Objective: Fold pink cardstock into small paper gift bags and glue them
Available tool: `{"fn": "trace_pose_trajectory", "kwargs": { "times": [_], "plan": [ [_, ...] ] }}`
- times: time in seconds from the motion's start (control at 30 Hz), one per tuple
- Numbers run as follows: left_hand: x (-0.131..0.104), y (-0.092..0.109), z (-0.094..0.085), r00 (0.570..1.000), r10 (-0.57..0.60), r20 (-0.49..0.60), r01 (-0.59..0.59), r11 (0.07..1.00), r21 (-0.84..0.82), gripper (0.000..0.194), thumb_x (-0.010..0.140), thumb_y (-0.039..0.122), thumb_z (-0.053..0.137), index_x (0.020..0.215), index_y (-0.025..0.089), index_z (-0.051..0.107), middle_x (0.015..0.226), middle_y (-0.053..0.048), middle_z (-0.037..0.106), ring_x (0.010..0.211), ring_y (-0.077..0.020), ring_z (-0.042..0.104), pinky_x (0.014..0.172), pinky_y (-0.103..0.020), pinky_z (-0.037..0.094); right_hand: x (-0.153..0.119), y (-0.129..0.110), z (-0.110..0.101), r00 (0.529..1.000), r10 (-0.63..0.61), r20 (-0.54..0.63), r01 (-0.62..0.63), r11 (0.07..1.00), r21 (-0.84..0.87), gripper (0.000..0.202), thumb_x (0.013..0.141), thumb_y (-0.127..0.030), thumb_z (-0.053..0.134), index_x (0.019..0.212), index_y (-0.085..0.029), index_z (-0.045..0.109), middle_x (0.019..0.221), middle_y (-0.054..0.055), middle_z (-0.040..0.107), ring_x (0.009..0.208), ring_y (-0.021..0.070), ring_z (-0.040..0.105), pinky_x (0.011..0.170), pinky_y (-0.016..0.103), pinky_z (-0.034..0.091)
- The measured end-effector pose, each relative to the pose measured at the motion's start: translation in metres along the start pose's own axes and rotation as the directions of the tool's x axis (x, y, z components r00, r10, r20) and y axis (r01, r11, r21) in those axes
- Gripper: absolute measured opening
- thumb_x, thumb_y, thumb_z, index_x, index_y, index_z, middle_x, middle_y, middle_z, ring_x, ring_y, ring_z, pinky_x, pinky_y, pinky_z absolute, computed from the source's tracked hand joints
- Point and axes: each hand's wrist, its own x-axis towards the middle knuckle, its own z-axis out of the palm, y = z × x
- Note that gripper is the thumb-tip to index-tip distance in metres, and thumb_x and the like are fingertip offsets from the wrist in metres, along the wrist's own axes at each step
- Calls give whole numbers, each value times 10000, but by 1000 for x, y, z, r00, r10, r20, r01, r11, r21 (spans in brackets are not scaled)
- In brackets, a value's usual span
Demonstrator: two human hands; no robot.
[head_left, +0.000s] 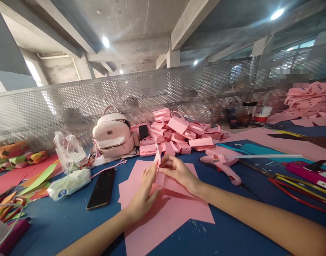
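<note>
A narrow folded piece of pink paper [158, 156] stands upright between my two hands. My left hand [144, 193] presses its straightened fingers flat against the left side of the piece, thumb apart. On the other side, my right hand [180, 174] pinches it with curled fingers. Below them, overlapping pink paper sheets [157, 227] lie on the blue tabletop [184, 238]. Just behind is a pile of folded pink paper pieces [176, 128]. A pink hot glue gun [221, 163] with a long glue stick rests to the right of my right hand.
A black phone [101, 188], a tissue pack [69, 183] and a plastic bag [69, 151] lie left. A pale pink backpack [112, 133] stands behind them. Scissors [280, 177] and a magenta power strip [309, 174] lie right. A perforated metal screen [157, 89] borders the back.
</note>
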Motion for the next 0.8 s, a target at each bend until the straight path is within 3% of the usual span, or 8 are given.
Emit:
{"fn": "trace_pose_trajectory", "kwargs": {
  "times": [0.13, 0.4, 0.57, 0.7, 0.8],
  "plan": [
    [2, -6, 2, 999, 2, -39, 0, 999, 41, 626, 1043, 258, 358, 1599, 346, 84, 1680, -36, 133, 1543, -253, 118, 1253, -540, 99, 0, -1, -1, 999, 18, 31, -18, 1000, 23, 330, 713, -359, 826, 926, -203, 628, 922, 17, 679, 919, 185, 646, 891, 336, 482],
    [2, -11, 3, 1000, 1, -21, 1, 997, 81, 591, 1031, 283, 400, 1584, 325, 195, 1663, -52, 225, 1536, -249, 175, 1248, -529, 149, 1, 5, -5, 974, 56, 220, -42, 997, -66, 268, 785, -417, 769, 892, -184, 687, 880, 15, 695, 850, 181, 642, 866, 334, 489],
    [2, -13, 5, 1000, -21, -21, 23, 997, 70, 658, 969, 365, 554, 1557, 314, 262, 1630, -81, 321, 1517, -304, 248, 1241, -558, 173, 1, 6, -6, 967, 67, 247, -39, 992, -118, 247, 792, -421, 763, 872, -193, 709, 848, 7, 699, 832, 178, 641, 829, 320, 496],
    [4, -3, 0, 999, -19, -29, 19, 1000, 20, 586, 914, 357, 635, 1455, 298, 418, 1495, -87, 501, 1419, -319, 414, 1203, -539, 294, 0, 7, -7, 954, 78, 290, -26, 983, -179, 271, 782, -459, 767, 839, -196, 736, 834, 18, 720, 831, 203, 654, 849, 353, 504],
    [2, 6, -2, 997, -80, -12, 78, 994, -74, 525, 888, 326, 656, 1378, 258, 482, 1414, -102, 555, 1336, -312, 490, 1144, -506, 386, -2, 10, -7, 949, 66, 309, -4, 980, -199, 328, 861, -503, 674, 834, -186, 749, 836, 41, 734, 841, 220, 667, 856, 369, 514]
  ]
}}
